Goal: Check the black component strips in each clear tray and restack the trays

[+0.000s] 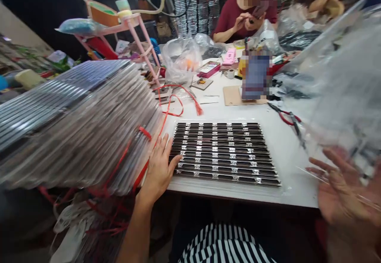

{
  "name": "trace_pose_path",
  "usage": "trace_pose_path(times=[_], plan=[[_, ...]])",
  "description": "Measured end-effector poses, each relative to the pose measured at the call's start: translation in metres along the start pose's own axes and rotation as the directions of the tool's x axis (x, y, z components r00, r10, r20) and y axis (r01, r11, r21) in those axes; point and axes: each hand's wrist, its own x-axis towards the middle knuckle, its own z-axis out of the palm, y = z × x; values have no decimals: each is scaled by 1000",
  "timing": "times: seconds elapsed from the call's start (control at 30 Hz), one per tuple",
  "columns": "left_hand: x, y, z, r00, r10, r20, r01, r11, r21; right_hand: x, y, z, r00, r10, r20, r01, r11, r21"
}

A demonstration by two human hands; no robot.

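My left hand (159, 167) lies flat on the left edge of a clear plastic tray (228, 120), fingers out and thumb over its contents. In the tray are rows of slim dark strips with shiny metal pieces (216, 155). At the right, my right hand (345, 183) is raised beside the table edge and blurred by motion. Its fingers are loosely curled about a thin, pale, pointed tool that looks like tweezers (315, 174), its tip toward the tray. Red-handled pliers (287, 118) lie between the tray and that hand.
A tall stack of clear trays (89, 124) tied with red string (166, 114) rises at the left. Translucent plastic (342, 80) fills the right side. Behind the tray are a phone (256, 76) on a board and a pink rack (143, 40). Another person (238, 20) sits opposite.
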Motion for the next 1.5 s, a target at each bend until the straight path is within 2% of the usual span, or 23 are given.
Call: trace_pose_path(times=[0.1,0.2,0.33,0.63,0.9,1.13,1.3,1.5], plan=[[0,14,10,980,152,129,-169,977,133,-4,-4,6,998,-25,50,21,997,70],[-2,18,25,959,226,170,-261,940,220,-5,-2,4,997,-24,72,20,998,55],[-3,17,33,962,229,146,-262,926,273,-6,-1,0,996,-39,78,36,999,40],[-1,20,29,966,198,165,-235,940,248,-6,2,0,987,-108,119,109,994,-1],[0,18,28,963,199,180,-236,948,215,-7,1,-1,985,-121,119,126,992,-30],[0,20,26,952,185,245,-237,950,202,-7,0,-1,989,-107,99,111,993,-37],[0,33,28,937,238,257,-302,921,246,-8,-2,0,987,-112,112,116,993,-26],[2,59,34,901,329,282,-396,889,228,-7,1,0,990,-103,101,108,993,-47]])
